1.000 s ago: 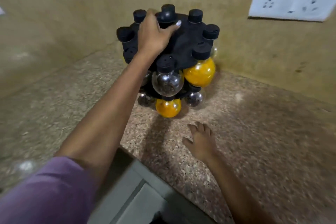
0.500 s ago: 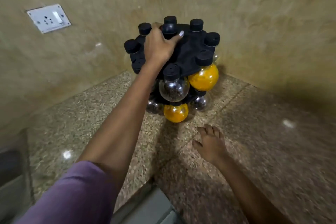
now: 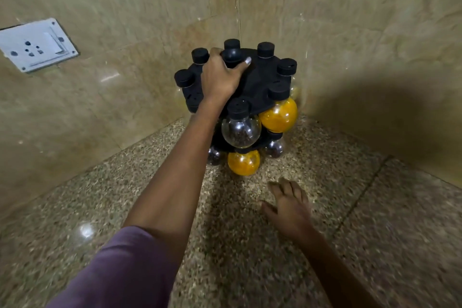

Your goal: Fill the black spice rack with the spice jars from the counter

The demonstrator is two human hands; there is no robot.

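Spice rack [image 3: 252,82], black and loaded with round jars, stands in the corner of the counter, straight beyond your right hand and under your left.

Nearest you, your purple sleeve [image 3: 120,267] is cut off by the lower edge, and your right forearm leaves the picture at the bottom. Your right hand [image 3: 290,207] is blurred; its fingers look spread and fairly straight, palm down, low over the speckled stone counter [image 3: 375,232], and you cannot tell whether it touches the stone. It holds nothing.

Just past that hand sits a lower orange jar [image 3: 243,162], flanked by two dark jars that are partly hidden under the upper tier. Above them hang a clear jar with dark spice [image 3: 241,130] and an upper orange jar [image 3: 278,115], both with black caps. Your left arm crosses the rack's left side and hides the jars there; only caps show around the top plate.

Your left hand [image 3: 220,80] reaches out at full stretch and its fingers curl around the black knob [image 3: 233,54] at the rack's top centre.

Beyond your left hand, beige marble walls [image 3: 350,20] meet in a corner. Well to the left of it a white switch plate [image 3: 35,45] is set in the wall.
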